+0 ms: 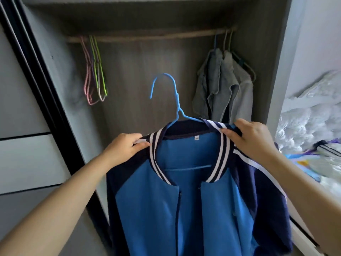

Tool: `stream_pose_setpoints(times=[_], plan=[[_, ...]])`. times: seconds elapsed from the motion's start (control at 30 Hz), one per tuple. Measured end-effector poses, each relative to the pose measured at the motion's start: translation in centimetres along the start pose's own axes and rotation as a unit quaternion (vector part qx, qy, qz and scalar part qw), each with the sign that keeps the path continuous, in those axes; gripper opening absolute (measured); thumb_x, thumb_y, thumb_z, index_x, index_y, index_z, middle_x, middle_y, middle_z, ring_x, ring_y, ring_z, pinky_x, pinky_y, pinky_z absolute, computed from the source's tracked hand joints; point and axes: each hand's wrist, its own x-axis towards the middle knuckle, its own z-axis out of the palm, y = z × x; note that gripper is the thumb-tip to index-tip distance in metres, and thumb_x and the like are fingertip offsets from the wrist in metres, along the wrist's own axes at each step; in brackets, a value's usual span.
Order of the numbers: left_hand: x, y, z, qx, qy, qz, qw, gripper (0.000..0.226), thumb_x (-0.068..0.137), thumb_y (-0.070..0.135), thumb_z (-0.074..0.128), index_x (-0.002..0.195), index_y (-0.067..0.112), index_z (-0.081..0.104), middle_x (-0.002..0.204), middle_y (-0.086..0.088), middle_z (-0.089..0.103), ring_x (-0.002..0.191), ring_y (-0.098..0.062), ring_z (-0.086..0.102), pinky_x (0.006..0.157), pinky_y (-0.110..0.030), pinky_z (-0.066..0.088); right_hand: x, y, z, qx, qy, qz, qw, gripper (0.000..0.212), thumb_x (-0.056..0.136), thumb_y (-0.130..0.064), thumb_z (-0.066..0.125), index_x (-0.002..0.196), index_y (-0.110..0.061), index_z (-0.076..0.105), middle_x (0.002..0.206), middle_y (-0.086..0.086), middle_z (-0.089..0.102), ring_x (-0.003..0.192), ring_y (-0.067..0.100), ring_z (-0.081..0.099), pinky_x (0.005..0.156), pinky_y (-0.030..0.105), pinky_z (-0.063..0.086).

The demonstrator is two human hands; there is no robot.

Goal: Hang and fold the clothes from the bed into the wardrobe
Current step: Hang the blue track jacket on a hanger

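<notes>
The fingers (140,144) of the left hand (122,147) are curled and pinch the jacket (186,209) at its left shoulder, just beside the striped collar (156,154). The right hand (252,139) does the same on the other side: its fingers are bent over the top of the shoulder, with the thumb pressing the white and navy stripes from the front. Both hands hold the cloth taut between them.

The jacket is blue down the front with dark navy sleeves, and it hangs open at the middle. It sits on a blue hanger (175,100), whose hook stands up free above the collar and whose bottom bar shows through the neck opening. A small white size tag (197,138) sits just under the back of the collar. Jacket and hanger are held up in front of the open wardrobe (129,19), below the wooden rail (151,36) and not hooked on it.

On the rail, at the left end, hang a few empty hangers (95,71) in pink, green and pale colours, bunched together. At the right end hang grey clothes (221,84) on their own hangers, close against the wardrobe's side wall. A dark sliding door frame (36,71) runs down the left edge. To the right lies a heap of shiny white bedding (310,117), with a patch of coloured cloth (304,161) beside the right forearm.
</notes>
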Motion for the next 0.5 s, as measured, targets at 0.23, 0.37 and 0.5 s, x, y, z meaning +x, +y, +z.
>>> stream_pose_setpoints(times=[0.23,0.37,0.5], plan=[[6.5,0.0,-3.5,0.064,0.150,0.004,0.987,0.046,0.095,0.030,0.047,0.056,0.019,0.025,0.059,-0.006,0.045,0.067,-0.032,0.051,0.055,-0.033,0.023,7.8,-1.0,-0.4,0.037,-0.147,0.073,0.986,0.046,0.093,-0.029,0.050,0.057,-0.013,0.025,0.052,0.001,0.033,0.059,0.024,0.038,0.055,0.034,0.018],[9.1,-0.7,-4.9,0.083,0.164,0.006,0.983,0.037,0.097,0.031,0.042,0.066,0.011,0.037,0.078,-0.021,0.061,0.078,-0.038,0.058,0.059,-0.038,0.034,11.2,-1.8,-0.5,0.055,-0.090,0.098,0.990,0.046,0.093,-0.026,0.051,0.057,-0.014,0.026,0.053,0.001,0.034,0.051,0.019,0.033,0.050,0.035,0.023],[11.2,-2.7,-5.7,0.219,0.095,-0.015,0.971,0.034,0.097,0.037,0.039,0.109,0.009,0.053,0.113,-0.011,0.060,0.107,-0.029,0.053,0.081,-0.037,0.041,12.7,-2.3,0.3,-0.006,-0.052,0.123,0.991,0.045,0.093,-0.031,0.050,0.057,-0.017,0.027,0.056,-0.002,0.036,0.063,0.024,0.040,0.056,0.032,0.029]])
